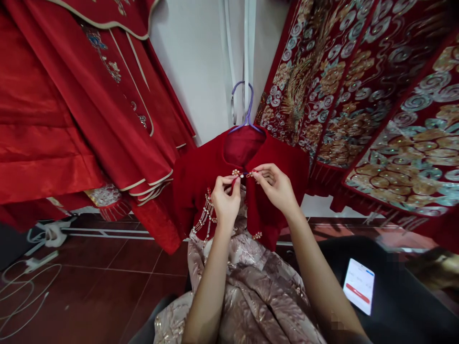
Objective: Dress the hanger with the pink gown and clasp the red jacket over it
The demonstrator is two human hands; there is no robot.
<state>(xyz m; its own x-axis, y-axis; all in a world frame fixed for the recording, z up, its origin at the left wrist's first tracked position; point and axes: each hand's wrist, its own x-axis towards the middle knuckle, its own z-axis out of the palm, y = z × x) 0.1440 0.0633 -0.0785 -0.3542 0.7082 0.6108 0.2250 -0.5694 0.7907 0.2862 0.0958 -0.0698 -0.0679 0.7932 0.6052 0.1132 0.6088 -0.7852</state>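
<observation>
A dark red jacket (201,167) hangs in front of me on a purple hanger (250,102). Just below its neckline, a beaded clasp (235,172) with pearls spans the front opening. My left hand (226,197) pinches the left front edge of the jacket by the clasp, thumb and forefinger together. My right hand (275,185) pinches the small loop end of the clasp (250,175) on the other front edge. A second pearl ornament (257,235) sits lower on the right front panel. Beaded strings (208,215) dangle at the left side of the jacket.
Plain red garments (136,119) hang on the left, heavily embroidered ones (333,95) on the right. Shiny patterned fabric (247,286) covers my lap. A lit phone (359,286) lies on a black surface at the right. White cables (32,286) trail over the tiled floor (107,282).
</observation>
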